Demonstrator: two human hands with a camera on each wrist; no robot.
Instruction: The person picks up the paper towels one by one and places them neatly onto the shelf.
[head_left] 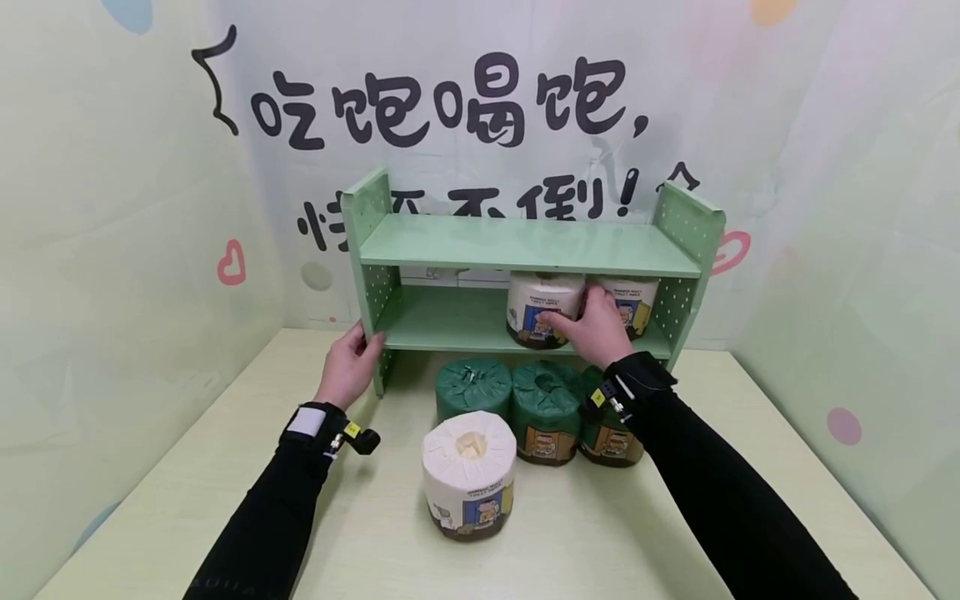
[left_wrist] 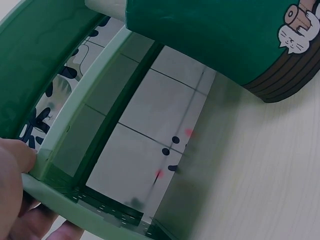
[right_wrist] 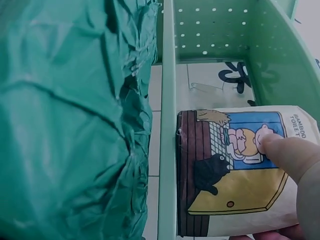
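Observation:
My left hand (head_left: 348,367) grips the left side panel of a green two-tier shelf (head_left: 442,321). In the left wrist view its thumb lies on the near side of the panel and the other fingers curl round the outer edge. My right hand (head_left: 598,327) holds a white-wrapped toilet roll (head_left: 525,302) that stands on the lower tier, thumb on the printed front and fingers round its right side. To the right of it, against the side panel, stands another white toilet roll (head_left: 639,292), partly hidden by that hand. The right wrist view shows the thumb (right_wrist: 295,154) pressing the held roll's label.
Under the lower tier, green-wrapped toilet rolls (head_left: 543,400) stand in a row, the right one partly behind my right wrist. A white toilet roll (head_left: 468,475) stands on the table (head_left: 390,550) in front of them. A printed cloth backdrop (head_left: 465,25) encloses the table.

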